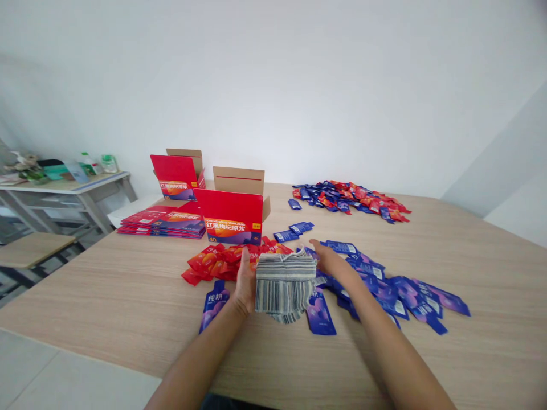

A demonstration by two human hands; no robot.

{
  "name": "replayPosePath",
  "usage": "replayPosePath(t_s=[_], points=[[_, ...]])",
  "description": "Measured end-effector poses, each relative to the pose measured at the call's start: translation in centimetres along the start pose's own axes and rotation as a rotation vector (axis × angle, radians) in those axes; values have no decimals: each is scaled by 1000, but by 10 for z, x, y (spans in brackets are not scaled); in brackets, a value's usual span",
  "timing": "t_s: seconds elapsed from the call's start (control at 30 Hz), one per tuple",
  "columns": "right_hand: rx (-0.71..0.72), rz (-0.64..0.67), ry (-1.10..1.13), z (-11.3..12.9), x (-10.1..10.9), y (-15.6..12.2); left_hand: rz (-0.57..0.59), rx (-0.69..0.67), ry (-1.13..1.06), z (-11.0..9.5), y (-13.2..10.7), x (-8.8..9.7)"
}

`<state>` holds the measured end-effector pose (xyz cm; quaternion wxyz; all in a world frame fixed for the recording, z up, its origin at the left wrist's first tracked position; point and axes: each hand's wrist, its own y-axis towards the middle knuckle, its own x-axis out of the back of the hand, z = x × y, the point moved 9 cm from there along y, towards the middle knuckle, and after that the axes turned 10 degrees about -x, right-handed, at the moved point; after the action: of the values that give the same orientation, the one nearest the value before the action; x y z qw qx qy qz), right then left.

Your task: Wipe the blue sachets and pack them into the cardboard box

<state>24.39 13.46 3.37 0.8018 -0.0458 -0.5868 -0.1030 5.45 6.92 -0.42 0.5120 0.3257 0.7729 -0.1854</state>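
Note:
A folded piece of grey, blue and white striped cloth [285, 285] is held up over the front middle of the table. My left hand [245, 286] grips its left edge, thumb pointing up and the other fingers hidden behind it. My right hand [330, 263] is closed at the cloth's upper right corner, its fingertips partly hidden. Behind the cloth and to its left lies a heap of red pouches [213, 262]. Blue pouches [395, 293] spread out to the right of my right hand. One blue pouch [320, 313] lies partly under the cloth; another blue pouch [212, 304] lies beside my left wrist.
An open red carton [233, 225] stands behind the red heap, with a second open carton [177, 176] farther left. Flattened cartons [164, 219] are stacked between them. A mixed pile of red and blue pouches [350, 199] lies by the wall. A side desk [64, 185] and stool [36, 249] stand left.

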Motion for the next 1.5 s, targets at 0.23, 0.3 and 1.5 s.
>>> replayPosePath(t_s=[0.23, 0.3, 1.5], points=[[211, -335, 457, 36, 86, -39, -6, -81, -29, -2, 6, -1], [271, -353, 655, 59, 83, -60, -10, -110, -36, -4, 7, -3], [687, -460, -8, 147, 8, -120, -106, -232, -142, -16, -3, -3]])
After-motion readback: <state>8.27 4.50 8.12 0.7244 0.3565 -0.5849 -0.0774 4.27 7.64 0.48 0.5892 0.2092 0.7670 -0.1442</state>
